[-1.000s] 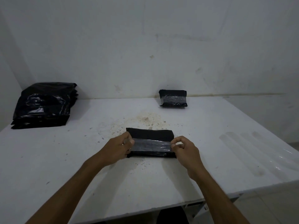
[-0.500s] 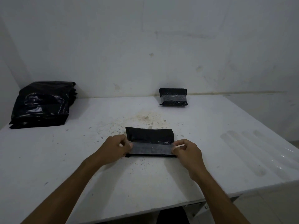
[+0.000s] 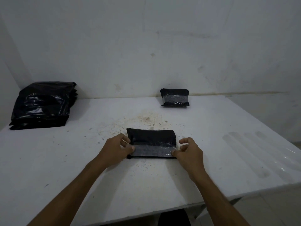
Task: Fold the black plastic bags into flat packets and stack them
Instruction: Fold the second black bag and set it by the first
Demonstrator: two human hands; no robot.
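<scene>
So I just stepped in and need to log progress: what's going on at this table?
A person is finishing a folded black packet at the middle of the white table. The left hand pinches its left end, and the right hand presses the right end of the clear strip across its near edge. One finished packet lies by the back wall. A pile of black bags sits at the far left.

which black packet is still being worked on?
The near packet, with left hand and right hand at its ends. The far packet lies alone by the wall.
</scene>
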